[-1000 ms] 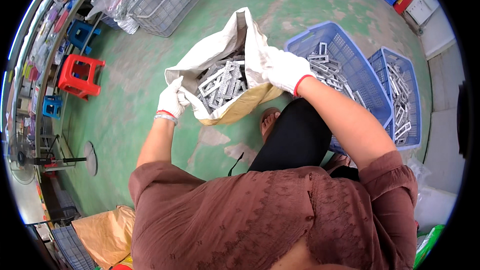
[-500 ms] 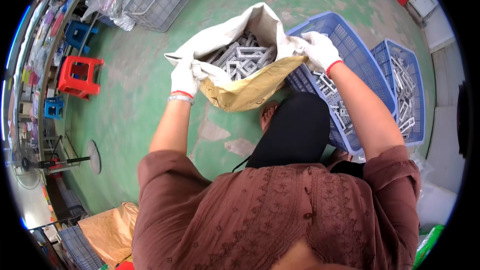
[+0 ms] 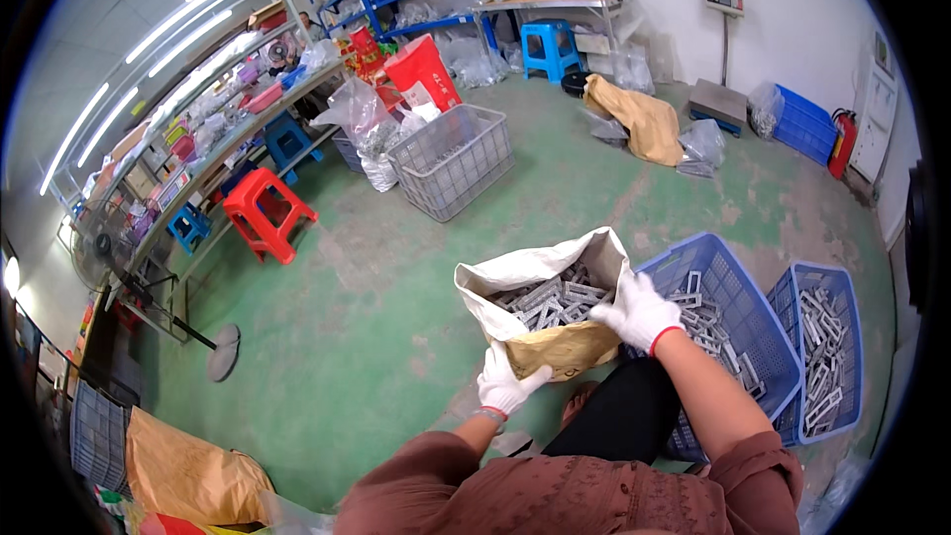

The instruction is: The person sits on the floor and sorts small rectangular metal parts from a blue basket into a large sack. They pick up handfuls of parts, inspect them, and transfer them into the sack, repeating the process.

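Observation:
A sack point(image 3: 555, 349), white inside and tan outside, stands on the floor before my knees with its mouth wide. Many grey rectangular frame-like metal pieces point(image 3: 555, 299) lie inside it. My left hand point(image 3: 507, 379), in a white glove with a red cuff, rests against the sack's near left side, thumb spread away from the fingers. At the right rim, my gloved right hand point(image 3: 639, 315) grips the sack, its thumb toward the mouth. Just right of it, a blue plastic crate point(image 3: 738, 287) holds more of these pieces, as does a second blue crate point(image 3: 854, 337).
A grey crate point(image 3: 451, 173) and a red stool point(image 3: 267, 213) stand ahead and left, beside a long cluttered workbench point(image 3: 233, 129). A fan's base point(image 3: 224, 352) is on the left floor. Farther off are a tan sack point(image 3: 634, 119), a platform scale point(image 3: 718, 104) and a fire extinguisher point(image 3: 842, 144).
My view has tilted up toward the room. My left hand has gone from the sack's left rim down to its near side. The right hand stays at the right rim, its thumb now toward the mouth.

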Tool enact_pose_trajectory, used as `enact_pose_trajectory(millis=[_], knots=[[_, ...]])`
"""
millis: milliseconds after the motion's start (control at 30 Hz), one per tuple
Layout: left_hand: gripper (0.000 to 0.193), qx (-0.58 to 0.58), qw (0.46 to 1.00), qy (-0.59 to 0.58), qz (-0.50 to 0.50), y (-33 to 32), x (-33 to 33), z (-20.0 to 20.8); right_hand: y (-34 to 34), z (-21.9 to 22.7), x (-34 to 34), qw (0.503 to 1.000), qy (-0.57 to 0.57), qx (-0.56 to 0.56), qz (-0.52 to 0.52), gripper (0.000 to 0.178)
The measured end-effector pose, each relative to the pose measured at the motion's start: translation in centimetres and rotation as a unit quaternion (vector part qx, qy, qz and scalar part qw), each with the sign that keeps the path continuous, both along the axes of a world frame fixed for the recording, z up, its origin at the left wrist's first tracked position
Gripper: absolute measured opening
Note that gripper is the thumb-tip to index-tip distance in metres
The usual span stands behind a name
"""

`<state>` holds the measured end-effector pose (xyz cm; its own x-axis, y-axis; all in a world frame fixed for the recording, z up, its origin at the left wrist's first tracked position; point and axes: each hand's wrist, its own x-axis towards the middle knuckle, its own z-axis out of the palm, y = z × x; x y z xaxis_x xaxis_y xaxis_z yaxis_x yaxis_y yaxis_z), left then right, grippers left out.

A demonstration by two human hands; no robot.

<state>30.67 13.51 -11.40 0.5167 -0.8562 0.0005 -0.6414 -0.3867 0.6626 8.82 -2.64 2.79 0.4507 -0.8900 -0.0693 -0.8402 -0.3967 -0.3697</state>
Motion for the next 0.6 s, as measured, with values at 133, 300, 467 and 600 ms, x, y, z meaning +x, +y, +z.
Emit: enact_pose_trajectory(millis=[133, 300, 467, 600], knots=[[0.071, -0.085, 0.991, -0.082, 0.069, -3.8, 0.0, -9.3, 3.6, 2.2, 2.8, 0.978, 0.148, 0.05, 0.14, 0.104], [0.041, -0.065, 0.992, -0.101, 0.027, -5.9, 1.4, -17.7, 2.7, -0.2, 4.5, 0.975, 0.167, 0.135, 0.064, 0.097], [0.053, -0.083, 0.988, 0.104, 0.078, -6.6, 4.3, -29.2, 2.9, -4.0, 8.1, 0.995, 0.084, 0.014, 0.06, 0.051], [0.049, -0.105, 0.982, 0.151, 0.044, -5.9, 3.1, -22.4, 3.0, -6.6, 7.5, 0.997, -0.019, -0.041, 0.065, 0.039]])
